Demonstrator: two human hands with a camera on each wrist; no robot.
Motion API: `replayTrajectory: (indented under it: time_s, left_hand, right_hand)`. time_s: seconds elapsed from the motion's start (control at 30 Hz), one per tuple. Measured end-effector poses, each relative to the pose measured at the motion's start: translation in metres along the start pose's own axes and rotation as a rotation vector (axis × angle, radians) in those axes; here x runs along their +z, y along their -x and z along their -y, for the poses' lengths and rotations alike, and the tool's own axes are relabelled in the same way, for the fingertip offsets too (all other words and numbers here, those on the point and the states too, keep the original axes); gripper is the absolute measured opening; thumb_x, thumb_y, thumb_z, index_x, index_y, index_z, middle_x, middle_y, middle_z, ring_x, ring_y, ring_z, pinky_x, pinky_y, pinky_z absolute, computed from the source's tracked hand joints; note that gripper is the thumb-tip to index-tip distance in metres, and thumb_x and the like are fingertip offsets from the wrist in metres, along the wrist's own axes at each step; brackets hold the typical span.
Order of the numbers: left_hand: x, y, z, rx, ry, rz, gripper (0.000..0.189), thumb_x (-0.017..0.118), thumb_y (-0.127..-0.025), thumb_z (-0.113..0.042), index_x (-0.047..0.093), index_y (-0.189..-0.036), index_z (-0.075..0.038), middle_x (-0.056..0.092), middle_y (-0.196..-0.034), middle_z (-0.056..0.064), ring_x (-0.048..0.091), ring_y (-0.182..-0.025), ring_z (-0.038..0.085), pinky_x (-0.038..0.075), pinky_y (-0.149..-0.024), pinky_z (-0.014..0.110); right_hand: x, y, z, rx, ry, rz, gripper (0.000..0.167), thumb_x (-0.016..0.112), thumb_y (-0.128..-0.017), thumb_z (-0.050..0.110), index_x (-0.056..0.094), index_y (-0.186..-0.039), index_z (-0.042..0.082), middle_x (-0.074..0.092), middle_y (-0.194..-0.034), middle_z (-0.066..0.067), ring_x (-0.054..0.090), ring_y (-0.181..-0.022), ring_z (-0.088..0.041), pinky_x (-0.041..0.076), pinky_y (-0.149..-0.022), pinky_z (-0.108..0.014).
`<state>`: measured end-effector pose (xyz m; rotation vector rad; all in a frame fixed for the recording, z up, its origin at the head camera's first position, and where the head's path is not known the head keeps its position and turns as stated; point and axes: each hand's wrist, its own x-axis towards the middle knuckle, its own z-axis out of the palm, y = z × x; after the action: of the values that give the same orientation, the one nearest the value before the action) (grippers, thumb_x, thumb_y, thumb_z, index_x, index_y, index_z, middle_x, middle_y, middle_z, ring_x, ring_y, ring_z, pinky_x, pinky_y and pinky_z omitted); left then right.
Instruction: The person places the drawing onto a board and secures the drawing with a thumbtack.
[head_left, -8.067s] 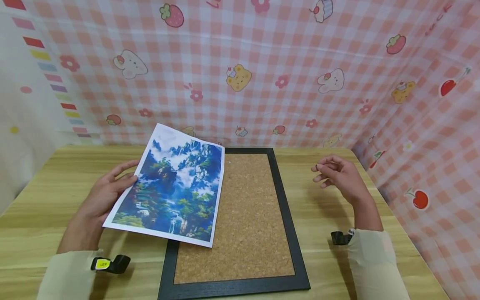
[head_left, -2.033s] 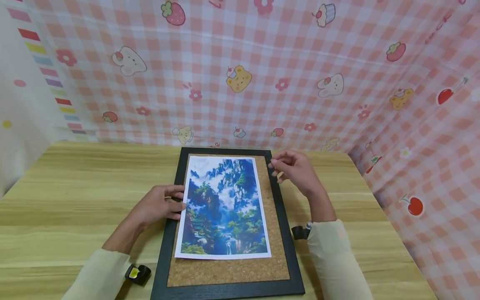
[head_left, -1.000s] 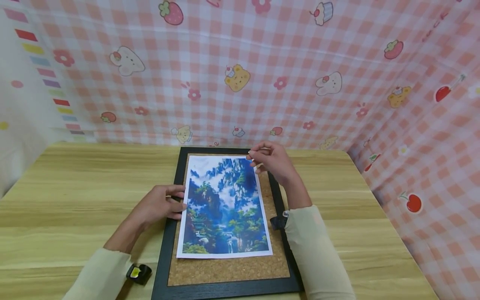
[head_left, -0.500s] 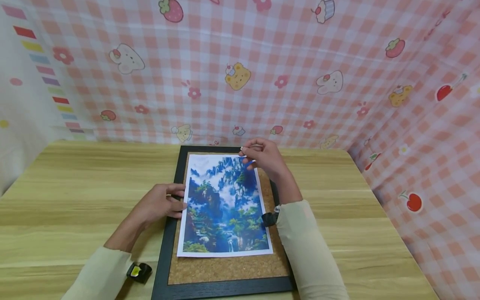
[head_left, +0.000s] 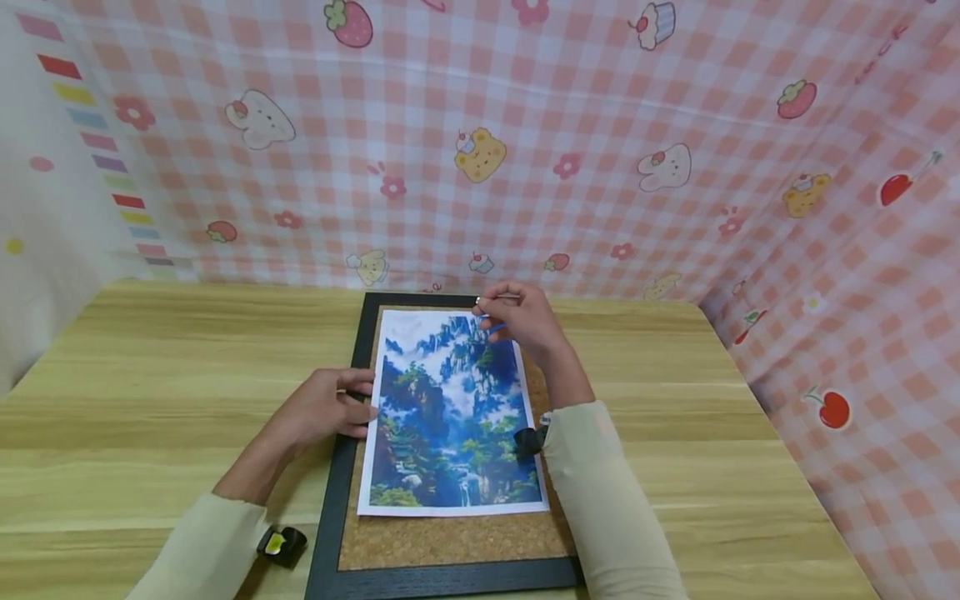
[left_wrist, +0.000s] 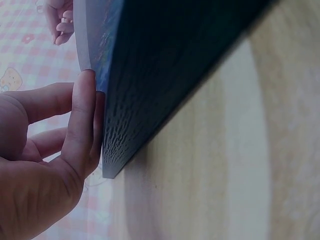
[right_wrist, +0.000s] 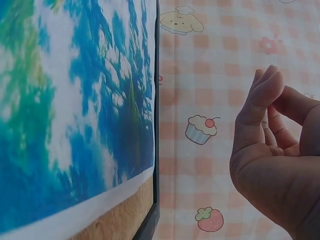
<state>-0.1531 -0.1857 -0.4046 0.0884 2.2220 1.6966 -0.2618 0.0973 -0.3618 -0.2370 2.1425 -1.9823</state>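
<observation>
Print [head_left: 442, 433], white-bordered blue-green mountain scene, lies on black-framed cork board [head_left: 450, 540]; cork shows past its 6 o'clock edge. Left hand [head_left: 322, 406]: fingers parted, touching 9 o'clock edge. Right hand [head_left: 525, 321]: fingers pinching small pale object [head_left: 477, 300] above 1 o'clock corner. Desk [head_left: 690, 450] extends toward 9 and 3; cloth [head_left: 322, 171] stands at 12.

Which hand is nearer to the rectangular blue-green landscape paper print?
Left: the left hand touches the left edge of the print; the right hand hovers above its upper right corner.

The left hand [head_left: 318, 406] rests, fingers reaching forward; the right hand [head_left: 525, 322] pinches, raised.
</observation>
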Motion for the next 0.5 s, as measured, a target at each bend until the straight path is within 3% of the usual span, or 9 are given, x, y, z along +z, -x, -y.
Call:
replayTrajectory:
  time_s: [0.3, 0.5]
  left_hand:
    - [0.0006, 0.0009, 0.0004, -0.001, -0.009, -0.010, 0.060, 0.063, -0.096, 0.006, 0.037, -0.149, 0.013, 0.049, -0.134, 0.031, 0.068, -0.090, 0.022, 0.063, -0.073, 0.035]
    - [0.0005, 0.0008, 0.0013, 0.008, -0.006, -0.009, 0.060, 0.064, -0.095, 0.006, 0.038, -0.149, 0.013, 0.049, -0.135, 0.031, 0.068, -0.091, 0.024, 0.063, -0.073, 0.035]
  right_hand:
    - [0.0050, -0.0045, -0.0030, 0.014, -0.024, -0.011, 0.009, 0.064, -0.102, 0.010, 0.065, -0.102, 0.001, 0.066, -0.114, -0.033, 0.068, -0.085, -0.036, 0.061, -0.064, -0.035]
    - [0.0077, -0.0072, -0.0060, 0.020, -0.048, -0.006, 0.009, 0.064, -0.101, 0.010, 0.065, -0.104, 0.002, 0.072, -0.096, -0.014, 0.068, -0.075, -0.021, 0.061, -0.063, -0.034]
